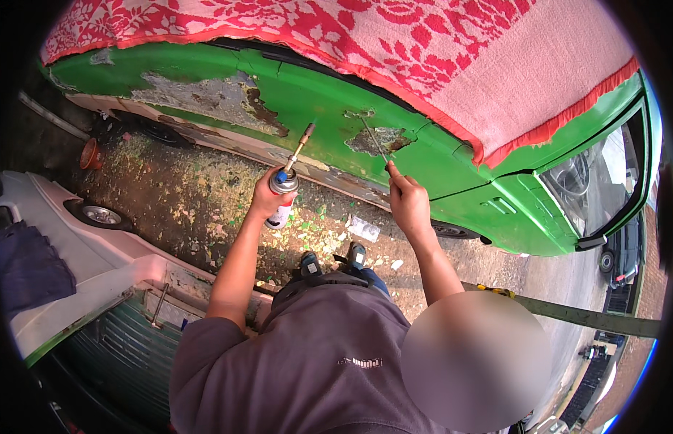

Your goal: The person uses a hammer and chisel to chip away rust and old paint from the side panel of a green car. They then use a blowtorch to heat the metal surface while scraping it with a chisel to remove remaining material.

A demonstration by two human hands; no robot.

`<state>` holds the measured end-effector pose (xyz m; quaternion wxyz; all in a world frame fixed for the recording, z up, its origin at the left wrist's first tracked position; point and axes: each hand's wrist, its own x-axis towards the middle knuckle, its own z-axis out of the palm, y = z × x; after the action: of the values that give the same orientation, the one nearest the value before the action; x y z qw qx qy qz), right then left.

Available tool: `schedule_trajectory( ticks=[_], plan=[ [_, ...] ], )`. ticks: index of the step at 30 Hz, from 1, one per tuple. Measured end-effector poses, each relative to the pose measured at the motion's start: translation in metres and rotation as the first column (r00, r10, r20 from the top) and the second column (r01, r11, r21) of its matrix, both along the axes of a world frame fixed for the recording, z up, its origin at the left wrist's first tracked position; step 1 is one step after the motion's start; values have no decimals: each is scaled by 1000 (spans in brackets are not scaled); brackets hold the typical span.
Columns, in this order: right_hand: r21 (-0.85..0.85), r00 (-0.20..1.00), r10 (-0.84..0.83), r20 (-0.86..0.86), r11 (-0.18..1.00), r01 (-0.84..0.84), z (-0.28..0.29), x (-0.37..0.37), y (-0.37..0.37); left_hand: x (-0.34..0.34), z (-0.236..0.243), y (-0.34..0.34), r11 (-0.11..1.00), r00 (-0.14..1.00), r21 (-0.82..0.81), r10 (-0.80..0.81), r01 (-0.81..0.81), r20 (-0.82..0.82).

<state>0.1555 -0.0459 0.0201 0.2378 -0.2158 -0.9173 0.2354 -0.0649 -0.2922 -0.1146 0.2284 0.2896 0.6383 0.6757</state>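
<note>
Green flakes of stripped paint (206, 188) litter the dirt at your feet as you crouch before the car door panel (307, 94). Your left hand (268, 199) is wrapped tight around a gas torch canister (282, 195), its brass nozzle (302, 141) angled up at the panel; your right hand (407, 202) pinches a thin scraper (374, 139), tip touching the bare patch (380, 139) beside the door seam. Farther left, a larger grey area (206, 98) already shows metal and rust. Most of the panel looks green yet, so the stripping seems well short of finished. Above it hangs a red patterned blanket (438, 50).
</note>
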Motion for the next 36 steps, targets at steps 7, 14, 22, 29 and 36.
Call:
schedule_trajectory(
  ticks=[7,14,22,29,36],
  plan=[
    [-6,1000,-1,12,1000,1,9,1,-2,0,-9,-9,997,998,-49,61,-60,27],
    [-26,999,-20,35,999,20,7,-2,-7,6,-5,-7,997,998,-59,52,-50,34],
    [-39,1000,-6,12,999,7,7,3,-2,-3,5,-8,995,999,-85,44,-46,-27],
    [-28,1000,-11,12,1000,11,6,13,-1,4,3,2,996,999,-83,13,-16,-29],
    [-72,996,-33,83,997,39,19,13,3,8,3,17,996,999,-72,-45,45,1]
  ],
)
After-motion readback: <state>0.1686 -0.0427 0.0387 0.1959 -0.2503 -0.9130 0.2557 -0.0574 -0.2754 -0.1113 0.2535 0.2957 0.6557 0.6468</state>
